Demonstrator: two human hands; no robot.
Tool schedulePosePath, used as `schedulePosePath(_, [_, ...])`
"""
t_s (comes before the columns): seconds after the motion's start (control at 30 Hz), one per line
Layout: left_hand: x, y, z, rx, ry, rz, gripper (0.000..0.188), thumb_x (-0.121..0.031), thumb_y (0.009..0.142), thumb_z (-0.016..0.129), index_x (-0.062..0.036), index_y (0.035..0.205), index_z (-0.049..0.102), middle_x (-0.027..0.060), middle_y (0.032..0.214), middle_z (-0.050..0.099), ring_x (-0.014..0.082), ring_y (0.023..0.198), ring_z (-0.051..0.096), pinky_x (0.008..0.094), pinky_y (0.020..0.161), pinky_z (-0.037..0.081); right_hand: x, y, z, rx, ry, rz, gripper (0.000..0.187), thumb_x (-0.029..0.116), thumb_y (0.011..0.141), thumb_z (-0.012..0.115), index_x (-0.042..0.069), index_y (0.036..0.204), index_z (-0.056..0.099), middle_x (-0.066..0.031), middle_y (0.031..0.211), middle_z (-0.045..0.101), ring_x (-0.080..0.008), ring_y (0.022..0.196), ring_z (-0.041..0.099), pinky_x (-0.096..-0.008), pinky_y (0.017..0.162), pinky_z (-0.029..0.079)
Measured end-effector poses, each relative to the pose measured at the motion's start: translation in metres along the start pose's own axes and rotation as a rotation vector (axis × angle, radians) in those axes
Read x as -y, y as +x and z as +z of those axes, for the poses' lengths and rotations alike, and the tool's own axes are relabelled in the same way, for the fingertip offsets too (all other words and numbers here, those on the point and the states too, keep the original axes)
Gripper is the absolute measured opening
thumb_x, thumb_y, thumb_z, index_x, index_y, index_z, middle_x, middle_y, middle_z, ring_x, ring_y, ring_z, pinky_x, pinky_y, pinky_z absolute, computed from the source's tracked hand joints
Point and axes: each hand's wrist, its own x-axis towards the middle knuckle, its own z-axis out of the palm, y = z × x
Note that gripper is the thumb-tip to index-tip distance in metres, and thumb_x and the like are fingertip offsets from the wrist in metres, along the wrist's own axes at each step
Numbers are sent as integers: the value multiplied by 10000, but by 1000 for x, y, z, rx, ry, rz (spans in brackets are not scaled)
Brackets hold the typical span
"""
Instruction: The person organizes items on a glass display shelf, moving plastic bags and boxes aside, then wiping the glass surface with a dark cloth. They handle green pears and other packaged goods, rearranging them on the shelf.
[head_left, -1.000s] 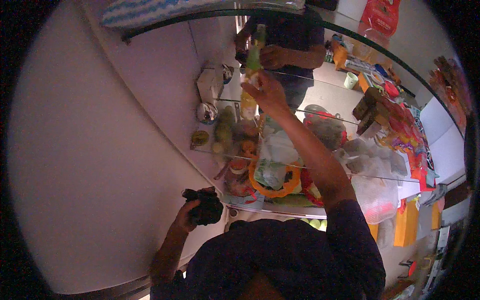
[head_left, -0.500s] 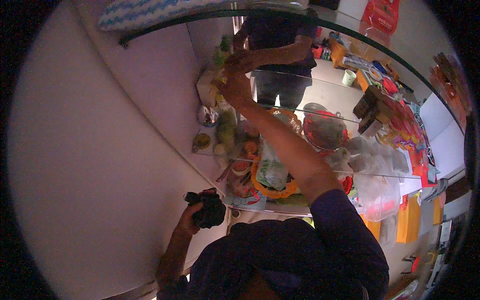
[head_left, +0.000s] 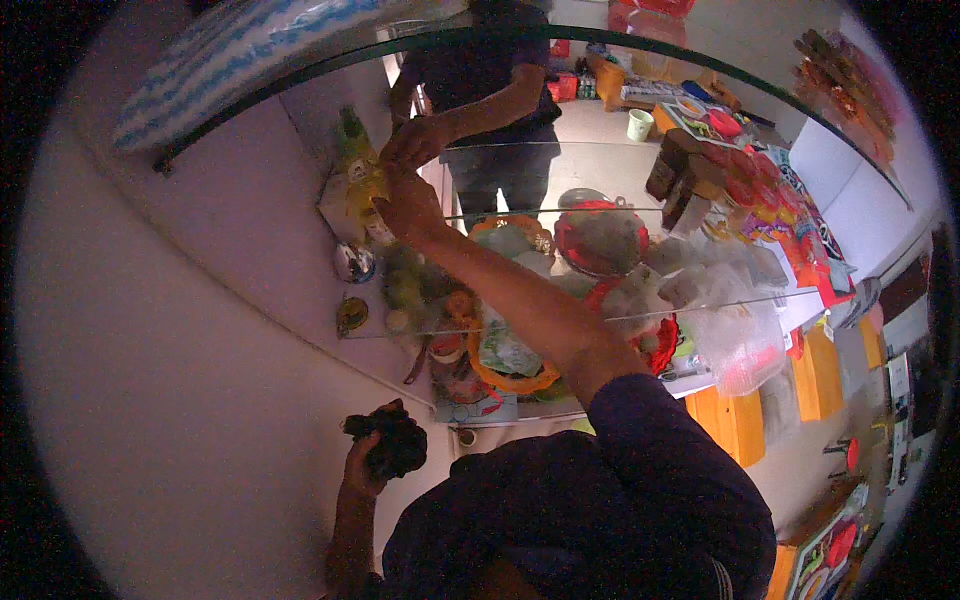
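My left hand [head_left: 362,468], low at the left, is closed round a dark, crumpled bundle that looks like a cloth [head_left: 396,442]. My right arm stretches up across a glass shelf to the back left corner. There my right hand [head_left: 412,208] is closed at the side of a yellow bottle [head_left: 362,190] with a green top. The thumb lies against the bottle; the other fingers are partly hidden. A mirror [head_left: 600,165] behind reflects my arm and torso. A shiny silver round thing [head_left: 354,262] stands just below the bottle.
Above runs the edge of a glass shelf [head_left: 620,45], carrying a blue-and-white striped package [head_left: 230,60]. Below my right arm are an orange scalloped basket [head_left: 515,385], a red-rimmed basket [head_left: 660,345] and clear plastic bags [head_left: 740,350]. A white wall [head_left: 200,380] closes off the left.
The view has shifted, so the shelf and the striped package appear lower and farther left. My right hand stays by the bottle, which shows more clearly now. The left hand keeps the dark bundle.
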Motion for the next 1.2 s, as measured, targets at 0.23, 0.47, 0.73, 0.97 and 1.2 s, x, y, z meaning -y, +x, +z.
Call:
schedulePosePath(0.23, [15, 6, -36, 181, -123, -16, 559, -294, 825, 544, -26, 1291, 393, 164, 1158, 523, 254, 1057, 530, 368, 884, 457, -15, -73, -131, -283, -169, -148, 582, 140, 702, 707, 65, 1213, 438, -163, 1185, 482, -325, 1076, 486, -382, 905, 402])
schedulePosePath(0.47, [0, 3, 1, 51, -44, 11, 533, -313, 836, 527, -37, 1277, 415, 175, 1157, 525, 263, 1052, 535, 372, 903, 446, -90, -128, -329, -597, -1022, -119, 685, 198, 599, 776, 67, 1197, 470, -164, 1136, 496, -346, 1074, 453, -433, 940, 345])
schedulePosePath(0.73, [10, 13, -22, 117, -161, -78, 552, -292, 817, 547, -11, 1273, 413, 169, 1153, 528, 257, 1062, 530, 370, 925, 432, -112, -112, -371, -151, -1056, 104, 810, 277, 530, 808, 43, 1209, 435, -176, 1055, 537, -353, 1037, 489, -434, 928, 365])
schedulePosePath(0.97, [2, 4, 2, 31, 4, -27, 563, -296, 798, 572, -11, 1262, 428, 145, 1137, 537, 240, 1024, 551, 355, 893, 457, -54, -102, -273, -20, -607, 124, 752, 270, 603, 780, 30, 1215, 415, -170, 1152, 466, -330, 1092, 476, -382, 940, 380])
schedulePosePath(1.2, [1, -3, -3, 86, -43, -44, 593, -286, 774, 591, -17, 1272, 415, 127, 1114, 545, 238, 1004, 560, 353, 879, 467, -20, -37, -118, 80, -504, -179, 773, 308, 638, 751, 33, 1266, 395, -223, 1247, 413, -382, 1156, 417, -409, 970, 365])
